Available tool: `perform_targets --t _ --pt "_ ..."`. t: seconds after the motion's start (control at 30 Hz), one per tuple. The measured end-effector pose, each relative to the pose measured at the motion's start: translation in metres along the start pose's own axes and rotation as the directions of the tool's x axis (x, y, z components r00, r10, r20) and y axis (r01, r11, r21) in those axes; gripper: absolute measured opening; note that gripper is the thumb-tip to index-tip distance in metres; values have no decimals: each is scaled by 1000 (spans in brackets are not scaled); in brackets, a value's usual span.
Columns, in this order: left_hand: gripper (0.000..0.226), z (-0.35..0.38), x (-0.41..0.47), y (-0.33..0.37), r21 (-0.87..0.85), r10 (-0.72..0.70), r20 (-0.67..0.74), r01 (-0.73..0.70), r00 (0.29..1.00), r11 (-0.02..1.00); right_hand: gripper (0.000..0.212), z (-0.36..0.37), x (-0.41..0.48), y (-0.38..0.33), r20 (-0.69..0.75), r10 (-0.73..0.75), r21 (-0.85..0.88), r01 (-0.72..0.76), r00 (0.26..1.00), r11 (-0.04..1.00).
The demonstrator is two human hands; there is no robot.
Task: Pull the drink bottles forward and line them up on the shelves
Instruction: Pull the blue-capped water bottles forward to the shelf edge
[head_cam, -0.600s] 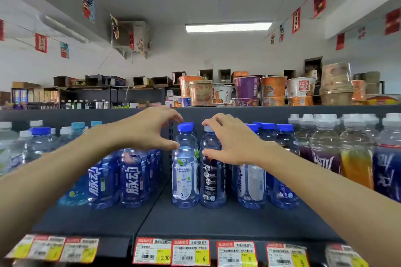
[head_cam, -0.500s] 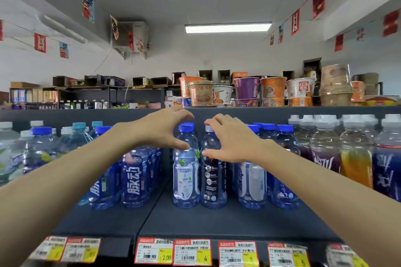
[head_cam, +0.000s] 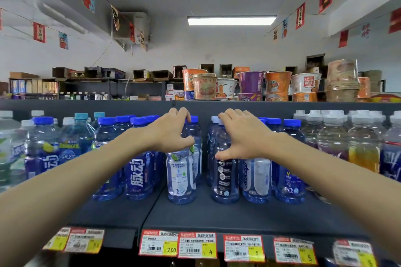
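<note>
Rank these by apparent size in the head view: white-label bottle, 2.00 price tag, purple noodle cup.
1. White-label bottle, partly behind the left hand.
2. 2.00 price tag.
3. Purple noodle cup; it stands farther back, so its real size is unsure.

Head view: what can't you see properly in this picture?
All in the head view:
- Top of the white-label bottle: the left hand covers it.
- Top of the black-label bottle: the right hand covers it.
- Back bottles: only caps show; the front row hides the rest.
- Rightmost price tag: too blurred to read.
- Far-left bottles: blurred, cut by the left edge.
</note>
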State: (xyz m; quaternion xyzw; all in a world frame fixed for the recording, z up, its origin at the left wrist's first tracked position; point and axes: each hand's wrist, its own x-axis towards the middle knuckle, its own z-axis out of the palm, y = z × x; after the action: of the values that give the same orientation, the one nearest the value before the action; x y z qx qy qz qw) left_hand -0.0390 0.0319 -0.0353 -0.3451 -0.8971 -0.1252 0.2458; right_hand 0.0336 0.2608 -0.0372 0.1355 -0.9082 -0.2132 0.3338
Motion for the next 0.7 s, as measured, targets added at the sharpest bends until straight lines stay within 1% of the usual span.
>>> perform_targets --t 0.07,0.17,0.27,0.33,0.4,0.5,0.6,0.7 --pt "42 -6 -6 -7 1 17 2 -17 1000 1000 98 -1 -1 4 28 -3 25 3 1000 1000" --pt "43 -6 -12 -14 -41 42 -24 -43 999 998 95 -15 14 9 137 41 95 -54 990 994" --pt "42 -3 -14 -16 -97 62 -55 -67 997 993 78 -27 44 3 151 50 83 -63 987 994" --pt "40 -2 -14 -15 -125 74 -68 -82 995 989 65 -25 62 -8 155 38 121 -57 987 991" --pt "39 -2 -14 -16 -144 79 -73 -89 994 986 56 -18 77 -20 208 27 169 -63 978 984" --pt "39 -2 -14 -19 -138 87 -76 -97 993 986 38 -9 97 -31 303 24 180 -82 953 980" --pt "39 -3 -13 -21 -128 103 -66 -110 993 986 31 -5 112 -34 374 16 154 -79 927 985" --pt "38 -3 -13 -21 -122 113 -61 -119 992 985 17 -5 121 -31 367 7 153 -68 930 986"
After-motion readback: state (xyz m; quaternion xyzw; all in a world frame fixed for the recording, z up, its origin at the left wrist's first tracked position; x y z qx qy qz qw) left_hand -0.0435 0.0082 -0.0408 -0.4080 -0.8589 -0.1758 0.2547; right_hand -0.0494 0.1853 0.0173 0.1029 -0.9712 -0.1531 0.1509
